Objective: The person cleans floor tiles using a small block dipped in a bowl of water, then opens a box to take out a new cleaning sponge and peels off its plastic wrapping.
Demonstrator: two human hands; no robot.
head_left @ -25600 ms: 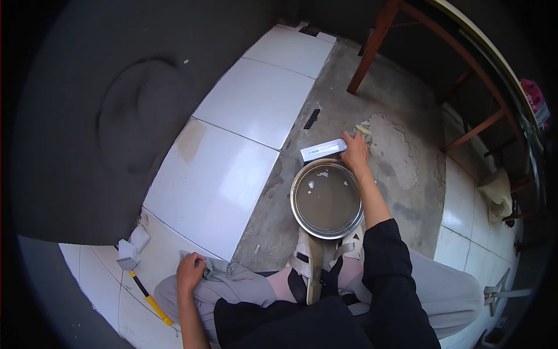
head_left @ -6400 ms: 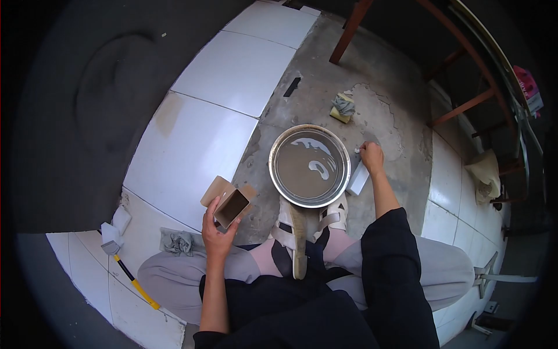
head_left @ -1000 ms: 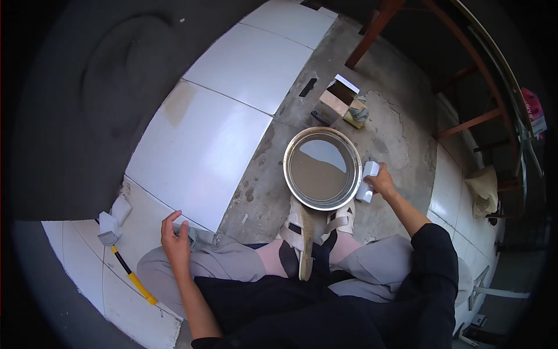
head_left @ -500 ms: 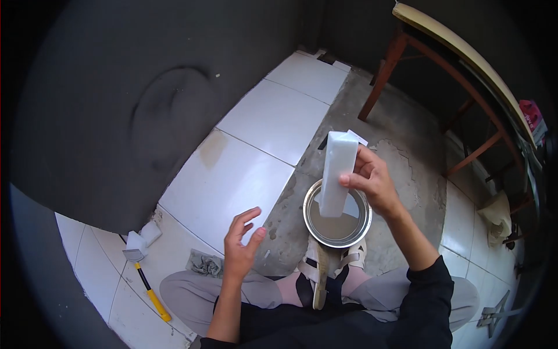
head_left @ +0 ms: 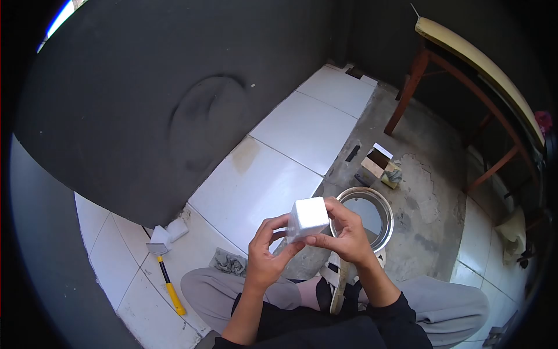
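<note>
A white foam-like block (head_left: 309, 216) is held between both hands above my lap, one square end facing the camera. My left hand (head_left: 269, 250) has its fingers and thumb around the block's left side. My right hand (head_left: 346, 232) grips it from the right, thumb across the lower edge. Just beyond my right hand stands a round metal pan (head_left: 386, 216) of murky water, partly hidden by that hand. Past the pan sit an open cardboard box (head_left: 375, 163) and a yellow sponge with a grey cloth (head_left: 393, 174).
A yellow-handled scraper (head_left: 171, 291) lies at the left near white foam pieces (head_left: 177, 228). A crumpled grey cloth (head_left: 229, 262) rests by my left knee. A black strip (head_left: 353, 153) is on the concrete. A wooden-legged table (head_left: 407, 96) stands at upper right.
My right hand has brought the white block left and nearer me, turning its end upward. My left hand, open and apart before, has closed on it. The view has shifted.
</note>
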